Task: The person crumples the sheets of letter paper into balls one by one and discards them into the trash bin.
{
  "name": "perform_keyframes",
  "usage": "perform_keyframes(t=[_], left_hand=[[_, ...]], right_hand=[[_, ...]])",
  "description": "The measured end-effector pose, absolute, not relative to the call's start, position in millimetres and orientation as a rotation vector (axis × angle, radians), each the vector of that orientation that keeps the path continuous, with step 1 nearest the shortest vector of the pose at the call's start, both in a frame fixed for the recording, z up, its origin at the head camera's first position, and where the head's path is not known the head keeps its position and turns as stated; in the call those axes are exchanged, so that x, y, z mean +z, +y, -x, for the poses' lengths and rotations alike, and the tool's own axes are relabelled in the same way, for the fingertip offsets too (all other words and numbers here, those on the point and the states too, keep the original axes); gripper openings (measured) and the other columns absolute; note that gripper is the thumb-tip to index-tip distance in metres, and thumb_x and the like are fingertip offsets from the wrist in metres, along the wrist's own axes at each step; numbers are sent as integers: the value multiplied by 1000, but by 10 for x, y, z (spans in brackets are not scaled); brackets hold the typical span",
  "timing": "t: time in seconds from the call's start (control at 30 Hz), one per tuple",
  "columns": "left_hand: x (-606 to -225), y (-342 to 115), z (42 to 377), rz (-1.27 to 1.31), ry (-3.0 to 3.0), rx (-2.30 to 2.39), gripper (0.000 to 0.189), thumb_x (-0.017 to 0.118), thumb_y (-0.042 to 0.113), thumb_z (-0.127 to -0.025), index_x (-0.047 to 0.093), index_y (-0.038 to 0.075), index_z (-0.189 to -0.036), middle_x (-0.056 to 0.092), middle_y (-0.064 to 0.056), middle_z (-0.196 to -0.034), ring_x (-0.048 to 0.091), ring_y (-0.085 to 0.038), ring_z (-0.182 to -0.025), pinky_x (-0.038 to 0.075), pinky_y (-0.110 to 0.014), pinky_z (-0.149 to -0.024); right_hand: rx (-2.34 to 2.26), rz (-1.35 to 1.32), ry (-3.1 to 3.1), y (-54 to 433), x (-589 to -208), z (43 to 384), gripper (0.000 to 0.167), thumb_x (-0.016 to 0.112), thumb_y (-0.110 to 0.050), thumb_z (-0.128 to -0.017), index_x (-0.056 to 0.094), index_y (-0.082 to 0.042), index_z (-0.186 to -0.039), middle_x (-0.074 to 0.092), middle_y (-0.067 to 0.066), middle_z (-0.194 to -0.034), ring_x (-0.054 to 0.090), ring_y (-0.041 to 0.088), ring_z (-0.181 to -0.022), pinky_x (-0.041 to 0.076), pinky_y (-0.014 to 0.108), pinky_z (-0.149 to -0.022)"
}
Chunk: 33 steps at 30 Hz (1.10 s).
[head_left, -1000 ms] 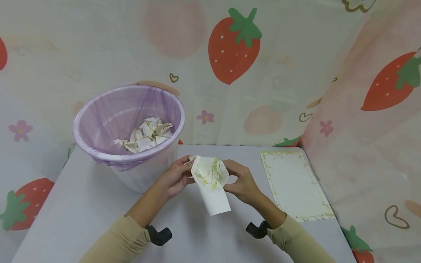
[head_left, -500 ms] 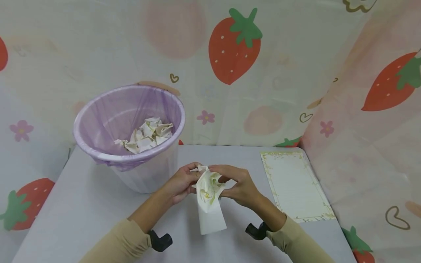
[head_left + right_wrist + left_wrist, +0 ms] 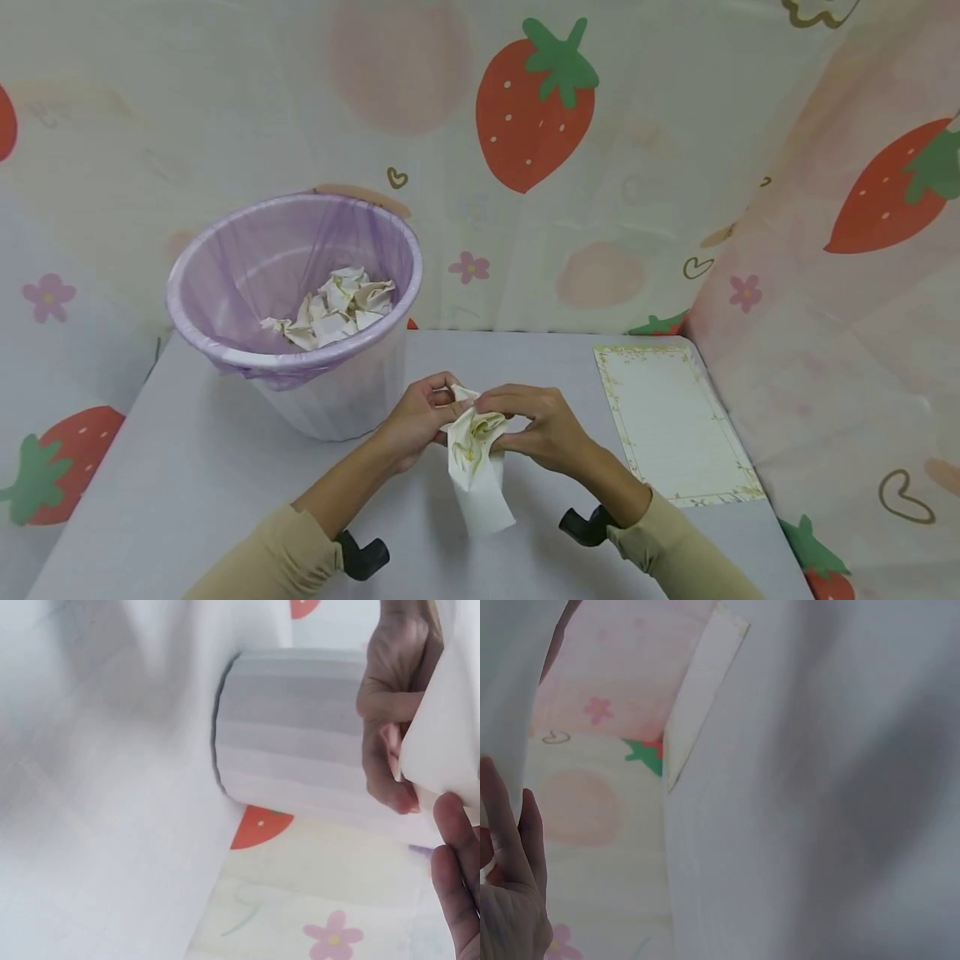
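Between both hands, above the table, a partly crumpled sheet of paper with a yellow-green printed border hangs with its flat end down. My left hand grips its upper left side, fingers curled behind it. From the right, my right hand pinches the bunched top between thumb and fingers. In the left wrist view the left hand supports the paper at the picture's edge. The right wrist view has the right-hand fingertips against the white paper, with the left hand on its other side.
A white bin with a purple liner stands at the left on the table. Several crumpled papers lie inside it. A flat bordered sheet lies at the right, near a strawberry-print backdrop.
The hands have come closer together and the paper's top has been squeezed narrower. Its loose end has dropped lower. The bin and flat sheet stay put.
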<state>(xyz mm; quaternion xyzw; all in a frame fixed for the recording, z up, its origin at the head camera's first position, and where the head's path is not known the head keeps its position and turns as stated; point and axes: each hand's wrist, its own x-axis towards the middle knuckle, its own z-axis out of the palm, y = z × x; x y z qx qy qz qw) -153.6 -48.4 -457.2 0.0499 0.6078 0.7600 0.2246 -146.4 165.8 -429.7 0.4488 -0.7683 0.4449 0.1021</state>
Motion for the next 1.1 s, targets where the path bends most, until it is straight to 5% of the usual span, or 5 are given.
perform_keyframes(t=[0.43,0.83,1.1], left_hand=[[-4568,-417,1475,-263,2107,2013,15,74,6,-89,60,0,-91,64,-11,-88,69,-18,-66,54,-28,-50],[-4522,-376,1411,-524,2328,1943,4,68,9,-95,66,6,-94,68,-10,-94,73,-18,-79,58,-27,-67],[-4521,-401,1367,-523,2233,1821,26,62,31,-100,67,6,-102,70,-7,-100,72,-15,-85,58,-28,-71]], right_hand=[[1220,-1359,-2318,1658,-4323,1497,15,85,-1,-75,74,-7,-85,72,1,-88,68,11,-82,56,20,-64],[1175,-1136,-2446,1639,-4345,1471,16,88,-10,-73,73,-12,-76,68,-7,-79,62,4,-73,51,17,-56],[1074,-1069,-2585,1673,-4344,1524,26,89,-24,-73,64,-17,-68,62,-12,-69,57,2,-65,50,22,-58]])
